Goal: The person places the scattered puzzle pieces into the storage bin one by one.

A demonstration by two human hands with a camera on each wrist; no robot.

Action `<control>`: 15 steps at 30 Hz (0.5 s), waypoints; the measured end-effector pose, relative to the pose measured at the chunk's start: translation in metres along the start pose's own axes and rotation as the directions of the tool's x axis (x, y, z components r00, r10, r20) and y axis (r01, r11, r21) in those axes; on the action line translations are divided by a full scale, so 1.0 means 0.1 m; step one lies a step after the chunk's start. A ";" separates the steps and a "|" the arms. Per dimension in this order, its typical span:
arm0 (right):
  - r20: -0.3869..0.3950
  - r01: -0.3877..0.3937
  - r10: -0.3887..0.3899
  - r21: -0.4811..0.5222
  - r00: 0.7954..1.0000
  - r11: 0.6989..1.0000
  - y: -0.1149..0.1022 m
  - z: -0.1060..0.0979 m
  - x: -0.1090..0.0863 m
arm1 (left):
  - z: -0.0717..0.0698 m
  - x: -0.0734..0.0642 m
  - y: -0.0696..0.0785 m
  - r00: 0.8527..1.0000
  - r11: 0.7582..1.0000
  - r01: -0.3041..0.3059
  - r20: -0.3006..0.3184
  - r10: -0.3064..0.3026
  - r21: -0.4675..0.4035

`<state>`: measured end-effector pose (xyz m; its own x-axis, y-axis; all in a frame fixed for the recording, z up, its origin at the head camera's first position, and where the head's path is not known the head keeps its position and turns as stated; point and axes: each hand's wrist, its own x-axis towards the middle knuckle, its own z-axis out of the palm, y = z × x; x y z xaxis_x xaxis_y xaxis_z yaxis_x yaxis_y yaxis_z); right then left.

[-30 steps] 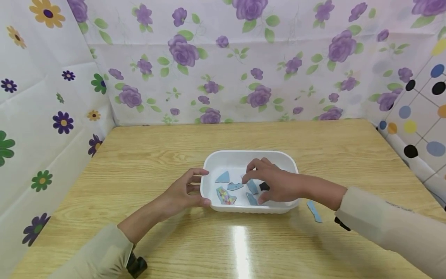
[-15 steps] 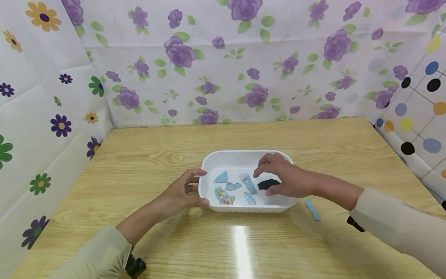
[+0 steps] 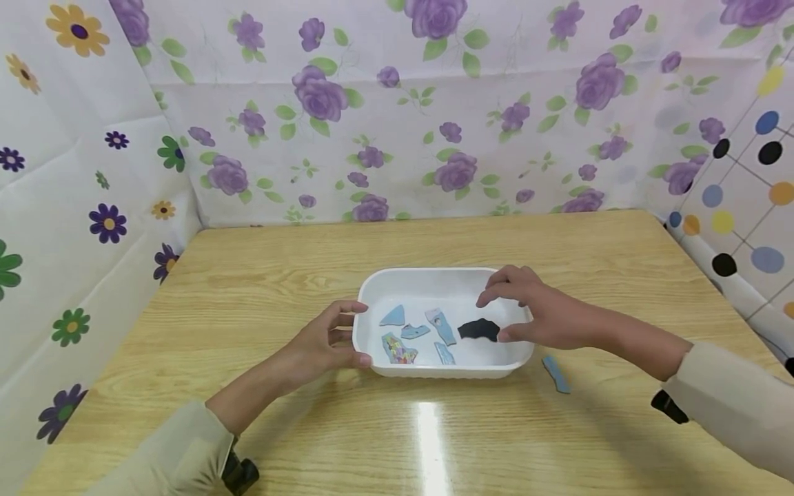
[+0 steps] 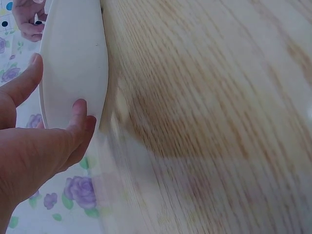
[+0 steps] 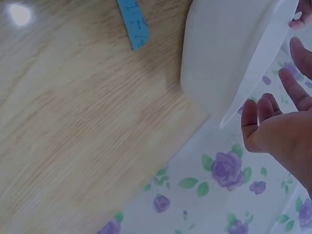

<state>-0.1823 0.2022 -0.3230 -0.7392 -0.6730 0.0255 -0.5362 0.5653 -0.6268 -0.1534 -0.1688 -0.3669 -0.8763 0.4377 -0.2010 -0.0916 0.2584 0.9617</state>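
Observation:
A white plastic basin point(image 3: 428, 372) stands on the wooden table. My left hand point(image 3: 316, 348) holds its left end, thumb at the front wall and fingers round the side; the left wrist view shows fingertips against the outer wall point(image 4: 73, 58). Above the basin's right end is my right hand point(image 3: 536, 313), thumb and fingers spread apart with nothing between them. Under its fingers lies a flat black jagged piece point(image 3: 479, 329). Several flat irregular pieces lie inside too: a light blue triangle point(image 3: 393, 315), a long blue piece point(image 3: 441, 326), and a multicoloured piece point(image 3: 398, 350).
One narrow blue piece point(image 3: 555, 374) lies on the table point(image 3: 279, 275) just right of the basin, also seen in the right wrist view as a blue strip point(image 5: 133, 23). Flower-patterned sheets point(image 3: 372, 103) hang behind the table and at its sides.
My right hand has moved right and drawn back from the middle of the basin, baring the long blue piece and then the black piece. The left hand stays at the basin's left end.

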 end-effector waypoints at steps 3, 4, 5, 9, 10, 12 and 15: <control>-0.009 -0.031 0.031 0.020 0.999 0.999 0.03 -0.04 -0.08 | 0.00 0.00 0.00 1.000 1.000 -0.004 0.004 0.004 -0.004; -0.014 -0.039 0.039 0.023 0.999 0.999 0.05 -0.06 -0.11 | 0.00 0.00 0.00 1.000 1.000 -0.004 0.003 0.004 -0.004; -0.017 -0.044 0.045 0.024 0.999 0.999 0.06 -0.07 -0.14 | 0.00 0.00 0.00 1.000 1.000 -0.005 0.003 0.005 -0.002; -0.028 -0.061 0.061 0.019 0.998 0.998 0.12 -0.11 -0.23 | 0.00 0.00 0.01 1.000 1.000 -0.003 0.000 0.003 0.007; -0.029 -0.062 0.062 0.019 0.998 0.998 0.14 -0.11 -0.25 | 0.00 0.00 0.01 1.000 1.000 -0.002 0.000 0.002 0.007; -0.029 -0.063 0.064 0.016 0.998 0.998 0.17 -0.12 -0.29 | 0.00 -0.01 0.02 1.000 1.000 -0.001 0.001 0.001 0.007; -0.034 -0.062 0.063 0.010 0.997 0.998 0.21 -0.13 -0.34 | 0.00 -0.01 0.02 1.000 1.000 0.002 0.003 -0.002 0.002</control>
<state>-0.1736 0.2435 -0.3268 -0.7848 -0.6196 0.0125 -0.4851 0.6016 -0.6346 -0.1528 -0.1685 -0.3654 -0.8747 0.4398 -0.2036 -0.0927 0.2607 0.9610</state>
